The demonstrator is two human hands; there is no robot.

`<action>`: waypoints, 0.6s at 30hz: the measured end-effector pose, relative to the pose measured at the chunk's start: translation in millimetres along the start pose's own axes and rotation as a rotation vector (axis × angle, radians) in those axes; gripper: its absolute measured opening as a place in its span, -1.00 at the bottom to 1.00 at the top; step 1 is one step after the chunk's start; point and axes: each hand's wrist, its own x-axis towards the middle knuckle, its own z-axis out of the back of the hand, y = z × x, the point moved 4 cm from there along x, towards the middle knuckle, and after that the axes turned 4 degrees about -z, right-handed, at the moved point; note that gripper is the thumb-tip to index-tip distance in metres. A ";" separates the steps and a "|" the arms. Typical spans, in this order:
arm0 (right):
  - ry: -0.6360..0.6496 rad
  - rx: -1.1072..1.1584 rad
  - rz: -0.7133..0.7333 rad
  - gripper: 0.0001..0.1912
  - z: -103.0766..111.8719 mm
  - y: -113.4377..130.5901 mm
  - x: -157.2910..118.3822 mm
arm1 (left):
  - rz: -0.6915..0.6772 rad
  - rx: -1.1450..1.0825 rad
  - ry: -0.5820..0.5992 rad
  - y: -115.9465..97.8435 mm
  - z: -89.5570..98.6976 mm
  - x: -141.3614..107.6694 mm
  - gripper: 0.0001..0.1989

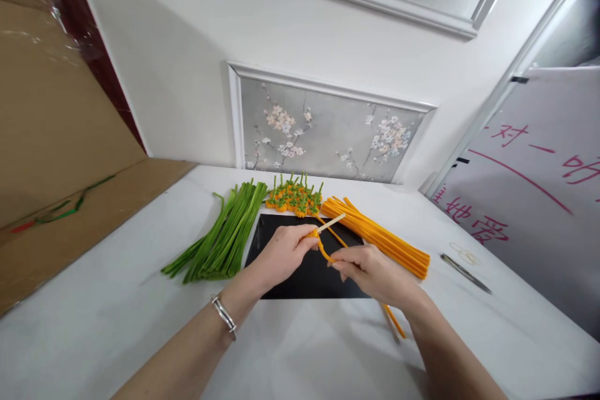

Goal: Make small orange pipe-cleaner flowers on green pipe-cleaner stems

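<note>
Orange pipe cleaner is strung between the two hands in the head view, over a black mat on the white table. Left of the mat lies a bundle of green pipe cleaners; behind it sits a cluster of small orange pieces with green stems. A bundle of orange pipe cleaners slants along the right side, with tweezers and thin loops farther right. Both hands cover parts of the mat, and the left hides much of the pipe cleaner's wound end. The left hand pinches that end together with a pale stick, thumb and fingers closed. The right hand grips the pipe cleaner between thumb and fingertips, its other fingers curled.
</note>
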 end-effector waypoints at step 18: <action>-0.455 -0.179 0.158 -0.79 24.4 3.6 6.9 | -0.197 0.305 0.156 -10.2 -12.7 -7.6 -0.78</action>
